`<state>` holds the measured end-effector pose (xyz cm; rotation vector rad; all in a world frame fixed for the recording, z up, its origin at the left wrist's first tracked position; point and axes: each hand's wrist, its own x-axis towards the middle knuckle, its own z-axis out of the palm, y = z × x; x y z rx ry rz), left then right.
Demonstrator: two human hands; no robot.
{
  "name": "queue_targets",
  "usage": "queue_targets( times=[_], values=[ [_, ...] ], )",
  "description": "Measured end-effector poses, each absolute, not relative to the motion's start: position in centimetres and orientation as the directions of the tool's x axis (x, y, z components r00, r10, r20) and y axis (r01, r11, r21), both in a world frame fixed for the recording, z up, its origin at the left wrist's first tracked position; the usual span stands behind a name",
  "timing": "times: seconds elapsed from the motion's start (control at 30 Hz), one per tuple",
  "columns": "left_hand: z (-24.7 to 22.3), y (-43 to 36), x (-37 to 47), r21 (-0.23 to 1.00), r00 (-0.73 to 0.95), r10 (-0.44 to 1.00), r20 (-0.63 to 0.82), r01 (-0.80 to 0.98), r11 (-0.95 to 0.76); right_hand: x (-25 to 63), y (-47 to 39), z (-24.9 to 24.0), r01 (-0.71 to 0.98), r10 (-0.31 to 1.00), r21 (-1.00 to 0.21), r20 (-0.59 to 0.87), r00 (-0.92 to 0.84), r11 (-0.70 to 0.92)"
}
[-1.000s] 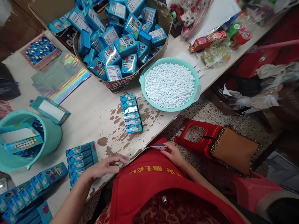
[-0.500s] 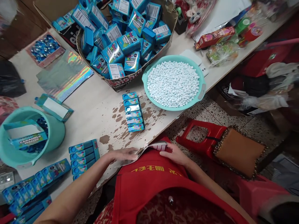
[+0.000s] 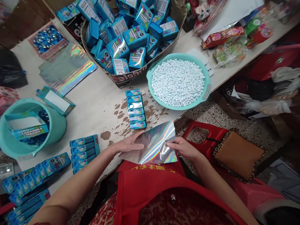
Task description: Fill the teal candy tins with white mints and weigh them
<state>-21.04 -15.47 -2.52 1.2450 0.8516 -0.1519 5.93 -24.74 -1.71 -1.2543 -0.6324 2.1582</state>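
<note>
Sheet [image 3: 156, 139], iridescent; left fingers [image 3: 137, 146] grip left side; right fingers [image 3: 174, 145] pinch near right edge.

That one camera sits on the person's head, close above the apron [image 3: 150, 181], facing forward and down at the table [image 3: 106, 93].

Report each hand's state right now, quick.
Left hand: thumb over the shiny sheet, fingers extended; whether it grips cannot be told.
Right hand: closed, pinching the sheet's right side.
</note>
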Motion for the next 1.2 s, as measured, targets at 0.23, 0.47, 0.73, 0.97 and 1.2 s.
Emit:
queue_targets(
  times=[0.23,0.47,0.73,0.97,1.2],
  values=[
    [-0.1,-16.3,-20.7,0.648,0.305,0.587,-0.750,0.517,0.559,8.6,-25.0,0.6,-0.316,0.714,-0.641,-0.637,-0.289,-0.700],
    [2.7,-18.2,-20.0,0.582,0.214,0.580,-0.786,-0.058,0.811,9.3,-25.2,0.9,-0.352,0.749,-0.683,-0.657,-0.085,-0.640],
    [5.3,-16.8,-18.4,0.871,0.093,0.872,-0.480,-0.070,0.487,8.7,-25.6,3.6,-0.325,0.819,-0.833,-0.528,0.226,-0.448],
    [5.4,-14.0,-17.5,0.893,0.266,0.853,-0.449,0.123,0.432,8.6,-25.2,3.4,-0.201,0.803,-0.932,-0.362,0.473,-0.302],
    [6.1,-13.3,-17.2,0.867,0.209,0.842,-0.497,0.151,0.474,9.1,-25.2,4.1,-0.239,0.748,-0.915,-0.403,0.528,-0.325]
  ],
)
